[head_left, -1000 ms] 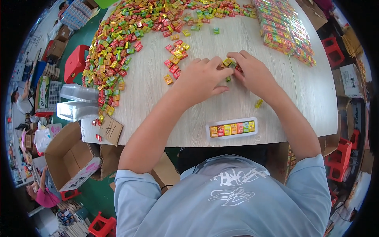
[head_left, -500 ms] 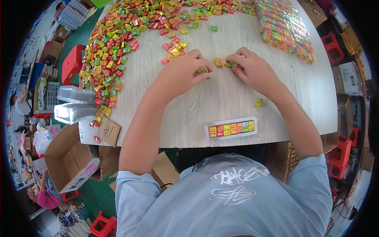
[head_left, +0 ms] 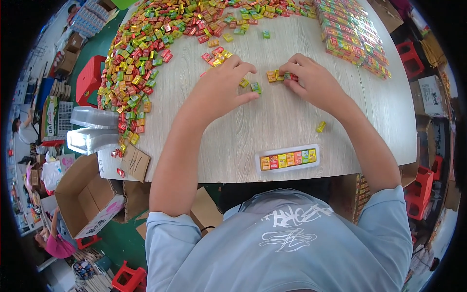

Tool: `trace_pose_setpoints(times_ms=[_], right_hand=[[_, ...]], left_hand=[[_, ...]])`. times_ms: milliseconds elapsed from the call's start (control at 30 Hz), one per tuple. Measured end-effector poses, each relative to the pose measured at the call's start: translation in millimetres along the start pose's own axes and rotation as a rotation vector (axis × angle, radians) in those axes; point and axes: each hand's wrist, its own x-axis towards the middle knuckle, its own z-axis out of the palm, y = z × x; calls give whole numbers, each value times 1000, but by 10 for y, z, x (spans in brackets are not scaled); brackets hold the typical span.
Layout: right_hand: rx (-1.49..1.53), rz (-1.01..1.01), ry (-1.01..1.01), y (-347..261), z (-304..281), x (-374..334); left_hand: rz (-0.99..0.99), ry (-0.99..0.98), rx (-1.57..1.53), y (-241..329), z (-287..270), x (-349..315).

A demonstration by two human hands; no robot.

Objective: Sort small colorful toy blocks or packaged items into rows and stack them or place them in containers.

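Small foil-wrapped candies in red, yellow, green and orange are what my hands work among. My left hand [head_left: 221, 87] has thumb and forefinger spread around a green candy [head_left: 256, 87] on the table, with a yellow candy [head_left: 243, 83] beside it. My right hand [head_left: 314, 82] pinches the right end of a short row of candies [head_left: 278, 76], whose left end is an orange one; the fingers hide part of it. Closer to me lies a white tray [head_left: 287, 170] filled with a row of candies. One yellow candy [head_left: 320, 126] rests alone between that tray and my right forearm.
A big loose heap of candies [head_left: 141, 53] spreads over the table's far left. Clear-wrapped packs [head_left: 355, 39] are stacked at the far right. Transparent plastic trays [head_left: 92, 138] and a cardboard piece [head_left: 135, 162] lie at the left edge, above an open carton [head_left: 87, 194].
My left fingers have spread, exposing the green candy between them. The orange candy, apart from the right hand's row before, now touches its left end.
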Motion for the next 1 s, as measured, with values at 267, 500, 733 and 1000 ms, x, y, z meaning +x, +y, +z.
trace_pose_setpoints(times_ms=[267, 500, 733, 1000], right_hand=[[17, 0, -104, -50, -52, 8], [5, 8, 59, -155, -440, -488], [143, 306, -354, -298, -597, -974], [177, 107, -18, 110, -331, -419]], left_hand=[[44, -30, 139, 58, 108, 8], [-8, 14, 177, 84, 110, -48], [30, -32, 95, 6, 81, -70], [-22, -79, 88, 88, 58, 44]])
